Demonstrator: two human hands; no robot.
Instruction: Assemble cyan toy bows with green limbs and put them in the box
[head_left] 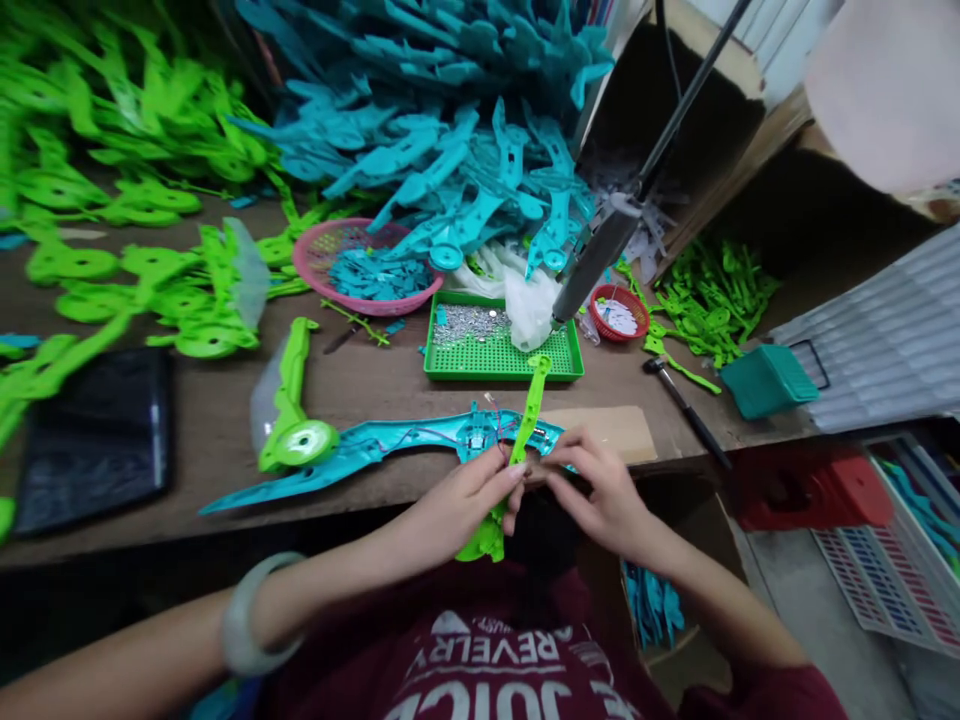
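My left hand [480,492] is closed around a bright green plastic part [534,395], whose narrow arm points up and whose wider end hangs below the fingers. Close by on the right, my right hand [600,492] has its fingers bent and apart; nothing can be made out between them. Just beyond both hands, a long blue plastic shell [405,435] lies along the table's front edge, with thin wires and small fittings inside. Another green part [300,440] with a round disc rests over the shell's left portion. The hands cover some of the shell's right end.
Behind are a green tray [502,372] of small metal pieces, a pink basket [367,300] of blue pieces and a red basket [619,330]. An electric screwdriver [600,255] hangs above the tray. A hammer [686,410] lies right. Blue and green parts are heaped behind.
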